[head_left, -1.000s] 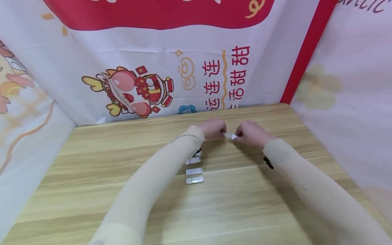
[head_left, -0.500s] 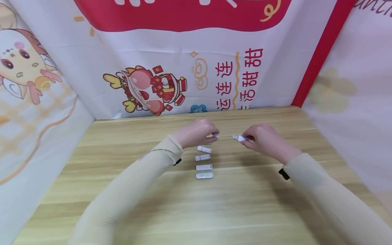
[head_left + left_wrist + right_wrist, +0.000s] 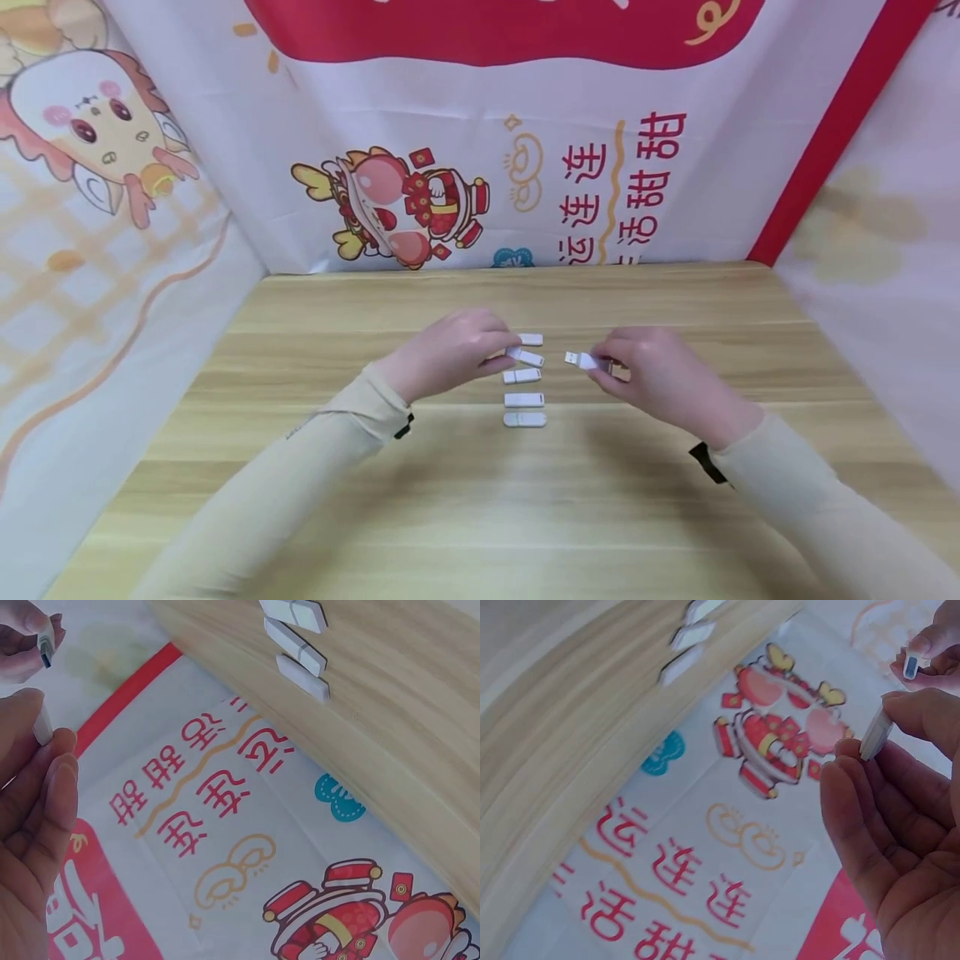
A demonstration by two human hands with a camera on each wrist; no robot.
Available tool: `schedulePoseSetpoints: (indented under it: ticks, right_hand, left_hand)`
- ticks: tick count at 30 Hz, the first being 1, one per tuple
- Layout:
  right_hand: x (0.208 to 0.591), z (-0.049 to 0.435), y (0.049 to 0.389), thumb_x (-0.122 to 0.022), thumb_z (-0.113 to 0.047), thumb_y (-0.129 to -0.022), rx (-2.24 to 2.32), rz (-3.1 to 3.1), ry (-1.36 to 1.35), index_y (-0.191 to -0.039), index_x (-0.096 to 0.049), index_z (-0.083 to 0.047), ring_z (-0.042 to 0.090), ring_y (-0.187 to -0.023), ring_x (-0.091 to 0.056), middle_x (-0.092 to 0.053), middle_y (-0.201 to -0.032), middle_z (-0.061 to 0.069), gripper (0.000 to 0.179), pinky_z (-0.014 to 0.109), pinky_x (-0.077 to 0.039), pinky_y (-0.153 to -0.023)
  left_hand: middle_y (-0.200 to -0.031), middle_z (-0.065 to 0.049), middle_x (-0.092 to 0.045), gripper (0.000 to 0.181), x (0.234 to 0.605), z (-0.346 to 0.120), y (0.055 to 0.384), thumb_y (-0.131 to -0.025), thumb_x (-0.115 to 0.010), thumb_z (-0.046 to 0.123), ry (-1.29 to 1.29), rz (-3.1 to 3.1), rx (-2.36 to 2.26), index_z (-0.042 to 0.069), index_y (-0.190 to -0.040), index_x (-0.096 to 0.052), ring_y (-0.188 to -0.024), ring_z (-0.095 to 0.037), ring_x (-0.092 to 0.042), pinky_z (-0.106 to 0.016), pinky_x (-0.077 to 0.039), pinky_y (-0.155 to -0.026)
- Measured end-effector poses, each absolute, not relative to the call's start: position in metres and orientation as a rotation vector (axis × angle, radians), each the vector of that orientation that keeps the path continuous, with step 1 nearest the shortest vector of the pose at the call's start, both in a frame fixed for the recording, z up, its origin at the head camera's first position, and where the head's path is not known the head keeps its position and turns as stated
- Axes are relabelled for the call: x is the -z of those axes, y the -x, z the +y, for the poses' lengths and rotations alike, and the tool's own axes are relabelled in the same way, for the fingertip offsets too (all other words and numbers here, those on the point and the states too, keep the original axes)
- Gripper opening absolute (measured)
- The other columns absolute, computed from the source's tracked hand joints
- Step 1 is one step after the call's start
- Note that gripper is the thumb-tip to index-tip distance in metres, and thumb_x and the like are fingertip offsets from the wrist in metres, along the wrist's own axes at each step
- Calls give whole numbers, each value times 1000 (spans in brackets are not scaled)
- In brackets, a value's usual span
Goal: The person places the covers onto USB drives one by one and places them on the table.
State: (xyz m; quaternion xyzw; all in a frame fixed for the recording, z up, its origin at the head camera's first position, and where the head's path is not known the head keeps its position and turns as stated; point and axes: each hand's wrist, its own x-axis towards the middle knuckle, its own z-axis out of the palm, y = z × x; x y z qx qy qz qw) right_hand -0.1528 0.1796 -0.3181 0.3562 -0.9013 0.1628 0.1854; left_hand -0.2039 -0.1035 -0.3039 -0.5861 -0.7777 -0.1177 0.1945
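Observation:
Between thumb and fingers of my left hand [image 3: 453, 354] is a small white cap [image 3: 43, 726], largely covered by the fingertips. The right wrist view shows its hollow end. My right hand [image 3: 660, 375] pinches a white USB flash drive [image 3: 591, 362], its bare metal plug [image 3: 572, 358] facing left toward the other hand. Cap and drive are apart, both held above the wooden table [image 3: 525, 508]. Just beyond and below the left fingertips, several white USB flash drives lie in a column, among them a flat one [image 3: 523, 400] and a round-ended one [image 3: 525, 420].
A printed cloth [image 3: 420, 100] hangs behind the table's far edge, and more printed cloth [image 3: 187, 250] encloses the left side. A pale cloth wall [image 3: 877, 350] stands on the right.
My hands have moved apart from close together, the cap separating from the drive's plug. My left hand has come left and nearer to the column. The head view has shifted.

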Motion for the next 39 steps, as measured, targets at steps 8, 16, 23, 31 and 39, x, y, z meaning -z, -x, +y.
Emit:
schedulePoseSetpoints:
  ticks: [8,16,23,31,39]
  right_hand:
    - [320,169,137,-90,-10,-70,-464,-2420,-1097,-88,-75,-5,8,-66,-62,-68,-79,0,23,25,-56,-60]
    - [324,158,124,-89,-8,-70,-442,-2319,-1142,-87,-74,-3,11,-67,-63,-68,-80,2,24,26,-56,-58]
    - [331,152,115,-90,-7,-66,-450,-2268,-1170,-89,-73,-2,13,-69,-62,-67,-82,2,29,28,-57,-61]
    - [336,145,103,-92,-8,-65,-450,-2289,-1178,-91,-74,-3,15,-72,-64,-69,-86,5,32,29,-58,-64]
    - [334,140,92,-89,-10,-70,-458,-2317,-1191,-94,-74,-3,14,-76,-65,-69,-88,3,29,28,-58,-67]
  left_hand:
    - [-94,-6,-73,27,302,-121,173,-85,-80,19,1604,-2166,320,3,-106,-75,-84,-15,-65,-24,-55,-77]
    - [-95,-5,-72,26,309,-130,152,-86,-79,20,1561,-2158,282,3,-106,-75,-86,-15,-65,-25,-56,-78]
    - [-95,-5,-72,29,314,-133,137,-85,-80,22,1540,-2165,261,4,-107,-75,-83,-14,-65,-23,-55,-78]
    - [-94,-3,-71,25,322,-134,124,-87,-78,21,1544,-2176,273,5,-106,-75,-86,-12,-64,-22,-54,-81]
    - [-93,-1,-71,22,327,-131,116,-90,-75,22,1534,-2083,328,5,-103,-75,-84,-11,-64,-19,-54,-80]
